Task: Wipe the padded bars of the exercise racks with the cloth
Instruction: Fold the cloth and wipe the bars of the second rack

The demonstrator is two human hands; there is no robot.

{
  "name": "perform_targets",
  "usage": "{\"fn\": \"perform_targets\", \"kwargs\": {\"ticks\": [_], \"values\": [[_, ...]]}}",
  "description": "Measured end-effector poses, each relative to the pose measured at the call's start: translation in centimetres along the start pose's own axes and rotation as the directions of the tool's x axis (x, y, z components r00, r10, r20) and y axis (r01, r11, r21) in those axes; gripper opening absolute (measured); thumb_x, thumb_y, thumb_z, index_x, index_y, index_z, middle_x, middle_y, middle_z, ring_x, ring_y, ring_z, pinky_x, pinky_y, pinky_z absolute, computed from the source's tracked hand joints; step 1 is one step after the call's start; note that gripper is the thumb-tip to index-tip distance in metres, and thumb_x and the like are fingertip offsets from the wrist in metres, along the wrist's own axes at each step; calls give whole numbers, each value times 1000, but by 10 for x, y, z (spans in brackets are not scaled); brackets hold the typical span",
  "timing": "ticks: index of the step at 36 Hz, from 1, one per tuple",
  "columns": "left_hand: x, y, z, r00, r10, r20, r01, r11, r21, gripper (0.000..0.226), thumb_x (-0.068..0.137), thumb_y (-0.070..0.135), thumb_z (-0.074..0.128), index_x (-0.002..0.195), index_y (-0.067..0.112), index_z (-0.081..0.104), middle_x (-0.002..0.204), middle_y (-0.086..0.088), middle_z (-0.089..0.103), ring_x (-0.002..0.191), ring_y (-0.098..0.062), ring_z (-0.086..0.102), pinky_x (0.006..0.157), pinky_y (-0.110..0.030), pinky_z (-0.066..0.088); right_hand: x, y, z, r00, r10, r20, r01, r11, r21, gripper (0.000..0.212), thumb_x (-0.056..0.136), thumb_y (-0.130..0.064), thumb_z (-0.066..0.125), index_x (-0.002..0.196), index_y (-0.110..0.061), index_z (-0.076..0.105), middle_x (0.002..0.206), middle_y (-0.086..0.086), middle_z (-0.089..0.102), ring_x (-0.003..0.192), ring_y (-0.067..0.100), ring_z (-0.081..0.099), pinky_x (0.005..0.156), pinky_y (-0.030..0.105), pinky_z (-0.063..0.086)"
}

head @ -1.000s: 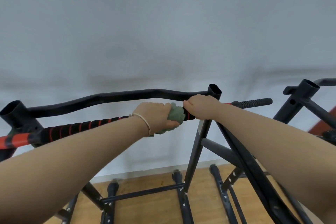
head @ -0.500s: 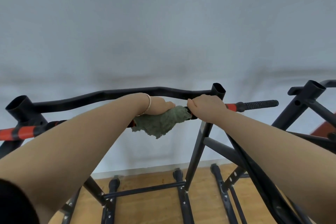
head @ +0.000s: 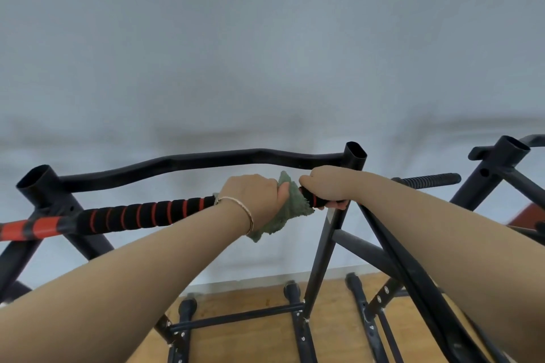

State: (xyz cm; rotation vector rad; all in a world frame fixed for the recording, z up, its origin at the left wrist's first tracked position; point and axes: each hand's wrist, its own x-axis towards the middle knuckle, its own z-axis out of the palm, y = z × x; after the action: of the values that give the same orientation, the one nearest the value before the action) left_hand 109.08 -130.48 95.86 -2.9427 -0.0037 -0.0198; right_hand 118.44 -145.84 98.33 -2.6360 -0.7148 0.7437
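Note:
A black foam-padded bar with red rings (head: 147, 214) runs across the near side of a black exercise rack, ending in a red section at the far left. My left hand (head: 255, 199) grips a green cloth (head: 287, 209) wrapped around this bar near its right end; cloth folds hang below the bar. Just to the right, my right hand (head: 328, 186) grips the same padded bar beside the rack's upright post (head: 355, 155). A ribbed black grip (head: 427, 180) sticks out past my right forearm.
A bare wavy black bar (head: 206, 160) runs behind the padded one. A second rack's post (head: 510, 147) stands at the right. Black base rails (head: 236, 317) rest on the wooden floor below, with a pale wall behind.
My left hand with the cloth has twisted back over the top of the bar and slid slightly left, uncovering more of the striped padding. My right hand stays on the bar.

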Motion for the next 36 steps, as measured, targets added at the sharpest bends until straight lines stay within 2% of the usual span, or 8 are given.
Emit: {"fn": "perform_targets", "kwargs": {"ticks": [7, 11, 14, 17, 21, 26, 32, 36], "values": [[21, -8, -9, 974, 48, 219, -22, 993, -119, 30, 104, 29, 23, 88, 16, 45, 87, -5, 55, 87, -26, 58, 83, -45, 53, -9, 29, 45, 792, -472, -387, 29, 662, -749, 25, 72, -10, 77, 71, -9, 52, 51, 0, 23, 43, 23, 32, 43, 24, 30], [10, -2, 2, 1000, -16, 16, 16, 999, -29, 25, 103, 25, 31, 118, 14, 47, 76, -1, 54, 73, -26, 59, 67, -41, 54, 1, 14, 14, 978, -59, -198, -12, 941, -339, 41, 98, -26, 31, 63, -15, 48, 52, 0, 60, 60, 23, 59, 57, 31, 44], [-2, 6, 7, 995, 14, -99, -13, 1000, 18, 33, 101, 21, 38, 134, 12, 38, 80, -2, 48, 71, -26, 56, 58, -34, 48, 5, 10, 0, 992, 74, 99, -72, 997, -25, 61, 98, -40, 22, 76, -3, 65, 61, 10, 71, 58, 27, 68, 70, 35, 57], [-1, 3, 6, 995, 71, -77, -64, 994, 90, 40, 99, 18, 41, 138, 11, 35, 90, -4, 57, 75, -27, 58, 55, -33, 42, 5, 11, 1, 999, 24, 36, -22, 998, -58, 56, 98, -36, 24, 71, -3, 60, 50, 9, 59, 45, 26, 53, 62, 33, 50], [12, -5, -4, 999, -9, 52, 9, 1000, -11, 47, 102, 35, 18, 99, 13, 59, 76, -2, 59, 67, -20, 55, 58, -32, 43, 6, 24, 19, 915, -326, -237, 131, 796, -591, 13, 97, -15, 47, 86, -11, 40, 59, 3, 43, 52, 24, 45, 49, 31, 43], [24, -12, -8, 983, 80, 166, -72, 996, -57, 29, 104, 28, 22, 103, 12, 46, 86, -5, 55, 84, -25, 58, 76, -42, 53, 6, 40, 44, 734, -509, -449, 26, 682, -731, 37, 62, -3, 76, 71, -10, 41, 47, 1, 29, 35, 21, 30, 41, 22, 30], [5, 2, 3, 997, 63, -33, -58, 987, 149, 45, 100, 20, 41, 143, 12, 31, 85, -2, 49, 72, -26, 52, 57, -34, 46, 14, 7, 1, 997, 20, -71, -27, 994, -109, 53, 95, -36, 26, 76, -5, 65, 59, 6, 71, 60, 25, 70, 69, 36, 56], [7, -1, 6, 996, 74, -42, -67, 986, 151, 60, 96, 16, 49, 148, 12, 20, 90, -5, 53, 73, -26, 52, 52, -33, 40, 16, 11, 5, 992, -49, -112, 20, 968, -250, 38, 96, -27, 31, 75, -6, 55, 57, 9, 62, 45, 26, 54, 54, 31, 49]]}}
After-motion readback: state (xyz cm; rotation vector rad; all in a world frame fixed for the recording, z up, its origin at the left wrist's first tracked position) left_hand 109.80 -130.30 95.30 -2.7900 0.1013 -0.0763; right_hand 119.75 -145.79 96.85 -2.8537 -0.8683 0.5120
